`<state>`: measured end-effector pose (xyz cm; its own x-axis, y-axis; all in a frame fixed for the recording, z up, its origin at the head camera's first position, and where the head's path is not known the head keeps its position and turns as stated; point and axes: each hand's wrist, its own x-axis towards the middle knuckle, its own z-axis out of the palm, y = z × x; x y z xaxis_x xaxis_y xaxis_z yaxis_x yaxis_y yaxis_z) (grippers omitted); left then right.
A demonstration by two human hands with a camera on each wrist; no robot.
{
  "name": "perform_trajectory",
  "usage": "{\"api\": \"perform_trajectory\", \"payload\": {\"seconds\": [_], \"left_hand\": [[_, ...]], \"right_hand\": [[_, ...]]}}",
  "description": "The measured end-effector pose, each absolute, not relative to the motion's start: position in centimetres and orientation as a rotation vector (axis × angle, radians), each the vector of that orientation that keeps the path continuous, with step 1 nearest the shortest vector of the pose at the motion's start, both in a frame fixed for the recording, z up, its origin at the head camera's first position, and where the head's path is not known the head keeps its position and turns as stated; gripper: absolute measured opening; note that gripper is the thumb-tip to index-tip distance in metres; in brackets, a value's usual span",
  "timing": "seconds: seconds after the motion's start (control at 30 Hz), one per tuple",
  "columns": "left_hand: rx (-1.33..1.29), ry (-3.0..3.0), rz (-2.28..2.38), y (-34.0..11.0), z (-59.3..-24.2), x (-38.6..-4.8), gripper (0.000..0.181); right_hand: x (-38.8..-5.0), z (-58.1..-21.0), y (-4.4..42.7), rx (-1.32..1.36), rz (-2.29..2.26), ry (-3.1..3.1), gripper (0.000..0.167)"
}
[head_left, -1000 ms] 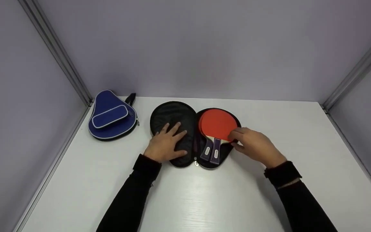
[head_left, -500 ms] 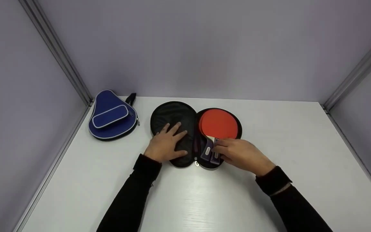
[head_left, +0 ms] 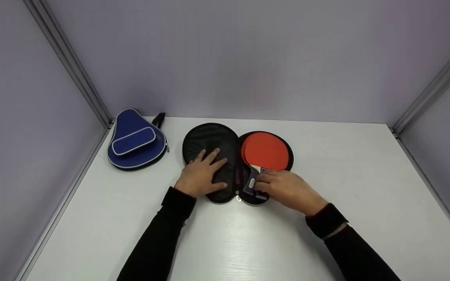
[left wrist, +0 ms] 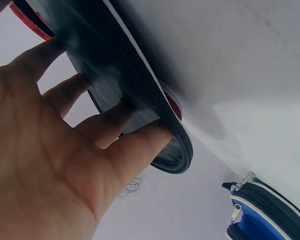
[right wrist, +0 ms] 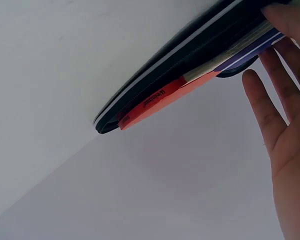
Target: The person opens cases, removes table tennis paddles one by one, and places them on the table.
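A black zip case (head_left: 209, 136) lies unfolded on the white table, its two halves side by side. My left hand (head_left: 199, 177) rests on the left half with its fingers spread. Two table tennis paddles lie in the right half, one overlapping the other. The top paddle (head_left: 267, 150) has a red face, and my right hand (head_left: 285, 189) pinches its purple handle between thumb and fingers, covering most of it. To its left shows the handle of the lower paddle (head_left: 250, 182). In the right wrist view, the red paddle edge (right wrist: 155, 100) sits inside the case rim.
A blue paddle case (head_left: 133, 123) with white piping and a front pocket lies at the table's back left, a black strap (head_left: 158, 120) beside it. Grey walls (head_left: 248, 58) enclose the table (head_left: 233, 242) at the back and both sides.
My right hand has moved left and down from the right edge of the red paddle onto its handle. My left hand, the paddles and both cases have stayed in place.
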<state>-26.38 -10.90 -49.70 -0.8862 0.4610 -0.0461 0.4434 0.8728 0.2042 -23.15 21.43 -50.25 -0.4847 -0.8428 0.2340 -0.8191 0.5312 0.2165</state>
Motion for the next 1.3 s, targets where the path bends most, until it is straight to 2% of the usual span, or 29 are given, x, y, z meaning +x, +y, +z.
{"api": "perform_trajectory", "payload": {"seconds": [0.53, 1.3], "left_hand": [[0.732, 2.96, 0.29, -10.8, -49.9, -26.4, 0.083], [0.722, 2.954, 0.285, -10.9, -49.8, -26.6, 0.084]], "right_hand": [[-23.6, -48.8, 22.9, 1.243, 0.001, -2.356, 0.048], [-24.2, -44.3, 28.0, 0.752, 0.279, -2.27, 0.023]]}}
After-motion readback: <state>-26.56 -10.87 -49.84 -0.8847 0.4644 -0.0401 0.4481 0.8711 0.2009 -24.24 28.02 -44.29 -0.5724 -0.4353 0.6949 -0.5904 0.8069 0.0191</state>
